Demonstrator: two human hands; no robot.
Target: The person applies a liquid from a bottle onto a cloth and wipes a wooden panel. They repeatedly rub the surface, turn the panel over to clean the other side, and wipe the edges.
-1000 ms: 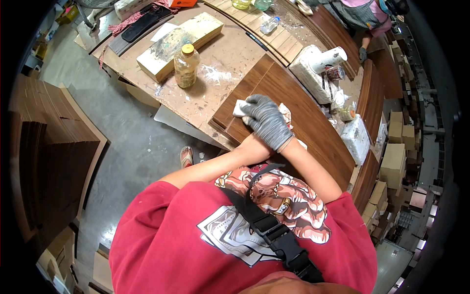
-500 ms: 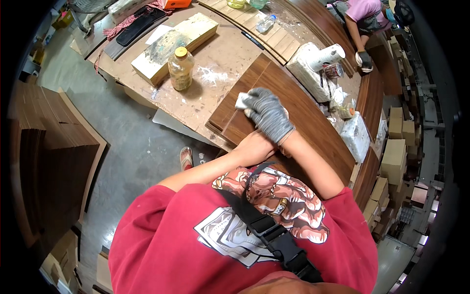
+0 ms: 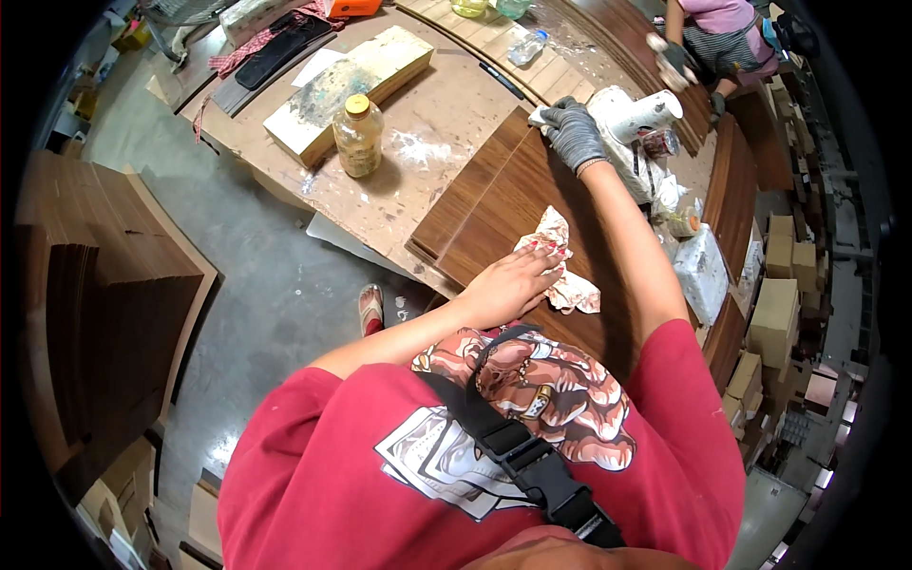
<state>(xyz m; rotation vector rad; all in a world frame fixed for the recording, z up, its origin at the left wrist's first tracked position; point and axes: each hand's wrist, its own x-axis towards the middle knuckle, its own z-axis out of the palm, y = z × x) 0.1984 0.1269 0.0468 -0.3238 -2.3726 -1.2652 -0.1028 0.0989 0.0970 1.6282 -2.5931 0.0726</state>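
Dark wood-grain panel [image 3: 508, 214] on a pretty messy workbench [image 3: 456, 95]
Right hand [image 3: 573, 135], in a gray knit glove, is pinching a white wad [image 3: 538, 117] near the panel's far edge, while the bare left hand [image 3: 513, 283] lies flat on a crumpled, blotchy cloth [image 3: 575, 293]. There's a yellow-capped bottle [image 3: 359, 144] standing just beside a smeared wood block [image 3: 353, 87], plus a co-worker [image 3: 727, 43] up top right.

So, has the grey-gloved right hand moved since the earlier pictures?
Yes: the right hand has moved forward across the flat brown wood-grain panel, reaching its far edge.
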